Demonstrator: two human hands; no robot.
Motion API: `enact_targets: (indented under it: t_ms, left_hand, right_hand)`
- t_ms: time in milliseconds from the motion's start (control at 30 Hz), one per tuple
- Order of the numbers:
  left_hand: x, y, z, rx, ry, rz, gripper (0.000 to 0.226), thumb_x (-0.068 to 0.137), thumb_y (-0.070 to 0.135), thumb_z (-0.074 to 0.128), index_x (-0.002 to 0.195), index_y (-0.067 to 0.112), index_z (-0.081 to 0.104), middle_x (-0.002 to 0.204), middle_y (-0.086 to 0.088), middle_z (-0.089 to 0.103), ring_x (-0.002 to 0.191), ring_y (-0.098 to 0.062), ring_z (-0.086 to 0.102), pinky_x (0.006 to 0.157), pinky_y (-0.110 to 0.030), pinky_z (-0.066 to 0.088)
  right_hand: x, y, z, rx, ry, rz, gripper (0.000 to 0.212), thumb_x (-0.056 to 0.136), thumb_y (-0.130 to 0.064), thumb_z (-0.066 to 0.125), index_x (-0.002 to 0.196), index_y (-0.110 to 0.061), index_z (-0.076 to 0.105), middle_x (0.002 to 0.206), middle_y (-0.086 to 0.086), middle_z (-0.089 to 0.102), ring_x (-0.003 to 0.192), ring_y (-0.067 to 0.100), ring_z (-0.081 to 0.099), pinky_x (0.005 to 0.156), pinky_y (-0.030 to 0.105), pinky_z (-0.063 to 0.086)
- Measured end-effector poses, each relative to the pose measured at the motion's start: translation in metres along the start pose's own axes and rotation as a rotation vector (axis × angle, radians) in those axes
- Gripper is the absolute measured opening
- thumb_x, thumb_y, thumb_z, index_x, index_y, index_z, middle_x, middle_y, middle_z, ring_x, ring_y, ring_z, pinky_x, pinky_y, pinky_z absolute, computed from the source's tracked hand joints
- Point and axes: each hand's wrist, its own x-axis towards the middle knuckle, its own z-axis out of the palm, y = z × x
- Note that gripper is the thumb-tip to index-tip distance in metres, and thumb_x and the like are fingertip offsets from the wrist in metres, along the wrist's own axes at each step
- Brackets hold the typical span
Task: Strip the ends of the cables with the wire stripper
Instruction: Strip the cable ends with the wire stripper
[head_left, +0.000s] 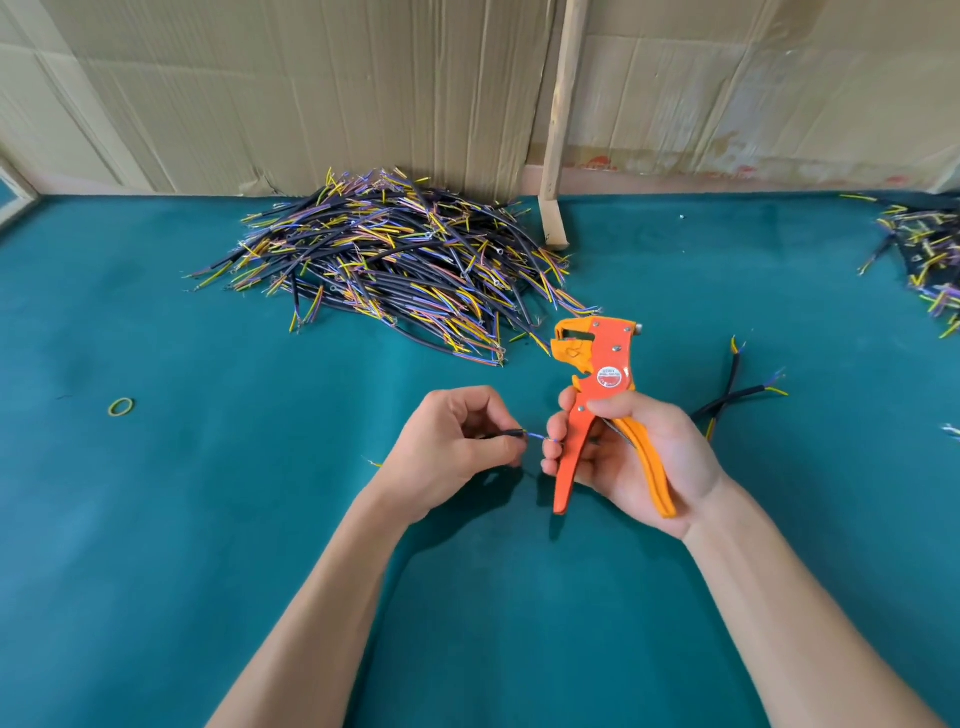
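The right hand is wrapped around the two handles of the orange wire stripper and holds it up, with its mouth at the top. The handles are spread apart, so the mouth looks ready to take a wire. The left hand sits just left of the wire stripper. Its thumb and fingers pinch a short black cable. The thin coloured wires at the cable's end poke out toward the wire stripper's handles, and the fingertips of the right hand seem to touch them.

The cable end is still low, well below the wire stripper's mouth. To do this step well, the person should probably pick out one thin wire and keep it straight. Then they should lift it up and slide only its tip into the mouth. A slow, full squeeze should pull off the coloured coat. Too much wire in the mouth would strip too far.

A big pile of cables lies on the green table, behind and to the left of the wire stripper. Two crossed cables lie just right of the wire stripper. A small yellow ring lies far to its left.
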Motion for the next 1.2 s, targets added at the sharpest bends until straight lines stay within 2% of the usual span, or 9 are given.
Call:
enact_targets:
  t_ms: [167,367,567,667,733,833,967,1067,1200]
  left_hand:
    - [-0.001,0.001,0.000,-0.012,0.007,0.006,0.010,0.070,0.013,0.076,0.070,0.016,0.066,0.074,-0.015,0.073,0.069,-0.026,0.062,0.071,-0.039,0.048]
    - [0.003,0.000,-0.003,-0.111,0.073,0.002,0.024,0.085,-0.009,0.071,0.073,0.009,0.061,0.063,-0.006,0.068,0.049,-0.005,0.054,0.048,-0.010,0.037]
    - [0.004,-0.001,0.001,-0.131,0.186,-0.035,0.025,0.087,-0.001,0.073,0.073,0.016,0.062,0.073,-0.010,0.070,0.050,-0.009,0.045,0.046,-0.015,0.035]
    - [0.013,0.001,0.007,-0.065,0.285,-0.085,0.030,0.085,0.003,0.075,0.066,0.024,0.066,0.065,0.000,0.058,0.053,-0.013,0.045,0.046,-0.021,0.033]
    - [0.024,0.007,0.018,0.006,0.283,-0.104,0.019,0.087,0.012,0.075,0.072,0.020,0.067,0.061,0.005,0.055,0.052,-0.017,0.050,0.045,-0.023,0.037]
    - [0.048,0.026,0.051,0.029,0.205,-0.105,0.014,0.091,0.020,0.072,0.080,0.012,0.069,0.057,0.001,0.056,0.045,-0.016,0.055,0.049,-0.025,0.047]
    - [0.075,0.057,0.092,-0.122,-0.106,-0.071,0.017,0.095,0.000,0.061,0.085,0.011,0.068,0.074,0.000,0.065,0.064,-0.007,0.058,0.067,-0.025,0.053]
    - [0.092,0.066,0.086,0.257,-0.108,0.068,0.010,0.093,0.000,0.058,0.092,0.002,0.068,0.084,-0.004,0.061,0.080,-0.018,0.054,0.082,-0.041,0.050]
    - [0.112,0.055,0.031,1.006,0.165,0.123,0.037,0.089,0.003,0.052,0.114,0.022,0.071,0.114,-0.005,0.069,0.114,-0.029,0.060,0.089,-0.038,0.051]
  right_hand:
    - [0.000,0.000,0.000,-0.042,-0.048,0.017,0.022,0.082,-0.017,0.065,0.099,-0.005,0.062,0.087,0.020,0.060,0.078,0.036,0.062,0.078,0.046,0.058]
    - [-0.006,0.004,-0.003,-0.022,-0.164,0.051,0.024,0.082,-0.019,0.071,0.100,-0.006,0.062,0.085,0.019,0.058,0.076,0.035,0.059,0.076,0.045,0.056]
    - [-0.013,-0.008,-0.013,0.010,0.084,-0.215,0.033,0.069,-0.021,0.072,0.098,-0.007,0.064,0.109,0.028,0.072,0.097,0.040,0.072,0.074,0.041,0.061]
    - [-0.019,-0.016,-0.019,-0.002,0.132,-0.294,0.034,0.068,-0.023,0.072,0.097,-0.009,0.063,0.120,0.029,0.070,0.098,0.035,0.072,0.076,0.038,0.061]
    - [-0.023,-0.021,-0.022,0.054,0.071,-0.323,0.034,0.066,-0.022,0.078,0.096,-0.009,0.067,0.110,0.026,0.072,0.088,0.033,0.070,0.075,0.038,0.061]
    - [-0.028,-0.022,-0.022,0.201,-0.265,-0.273,0.037,0.079,-0.019,0.076,0.109,-0.002,0.064,0.102,0.024,0.068,0.085,0.036,0.066,0.081,0.044,0.056]
    - [-0.028,-0.016,-0.020,0.256,-0.512,-0.158,0.033,0.090,-0.005,0.062,0.119,0.001,0.046,0.102,0.029,0.058,0.090,0.042,0.060,0.085,0.050,0.047]
    - [-0.027,-0.015,-0.022,0.269,-0.558,-0.144,0.033,0.090,-0.004,0.060,0.119,-0.001,0.045,0.101,0.027,0.057,0.091,0.040,0.059,0.085,0.048,0.045]
    - [-0.023,-0.016,-0.023,0.316,-0.504,-0.131,0.032,0.091,-0.004,0.056,0.121,-0.001,0.044,0.104,0.026,0.056,0.094,0.040,0.057,0.088,0.049,0.044]
